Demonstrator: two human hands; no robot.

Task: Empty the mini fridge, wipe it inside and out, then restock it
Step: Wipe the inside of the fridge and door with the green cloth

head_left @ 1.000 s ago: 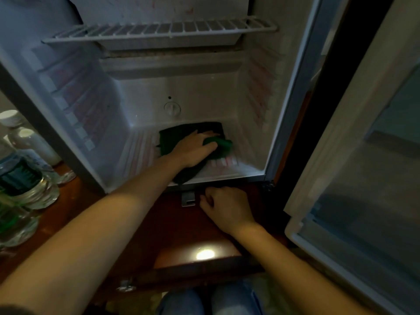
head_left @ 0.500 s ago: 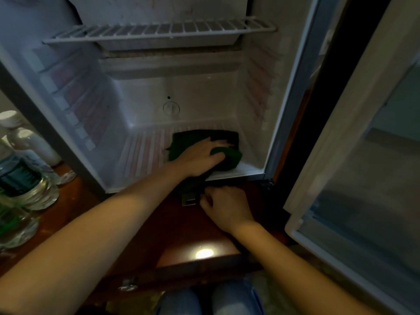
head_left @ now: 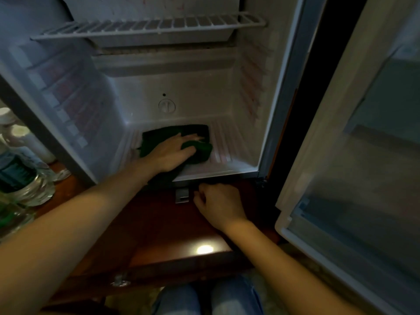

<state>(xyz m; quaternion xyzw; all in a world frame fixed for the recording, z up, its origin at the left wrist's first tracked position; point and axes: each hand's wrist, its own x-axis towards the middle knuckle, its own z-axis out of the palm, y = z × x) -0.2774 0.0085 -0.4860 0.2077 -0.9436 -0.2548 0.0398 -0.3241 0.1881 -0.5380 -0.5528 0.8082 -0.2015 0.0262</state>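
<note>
The mini fridge (head_left: 284, 92) stands open with nothing inside but its wire shelf (head_left: 147, 26). A dark green cloth (head_left: 159, 138) lies on the ribbed fridge floor, left of centre. My left hand (head_left: 172, 153) presses down on it, fingers stretched across the top, with a fold of the cloth bunched round the thumb side. My right hand (head_left: 218, 204) rests on the dark wooden ledge (head_left: 147, 223) just in front of the fridge's lower edge. Its fingers are curled under and hold nothing.
The fridge door (head_left: 354, 155) hangs open at the right. Several plastic bottles (head_left: 20, 178) stand on the wood at the far left. A small metal latch (head_left: 181, 196) sits beside my right hand. My knees in jeans (head_left: 204, 298) are at the bottom.
My left hand slid the cloth to the right and toward the front lip, then back left and deeper into the fridge. My right hand stayed put.
</note>
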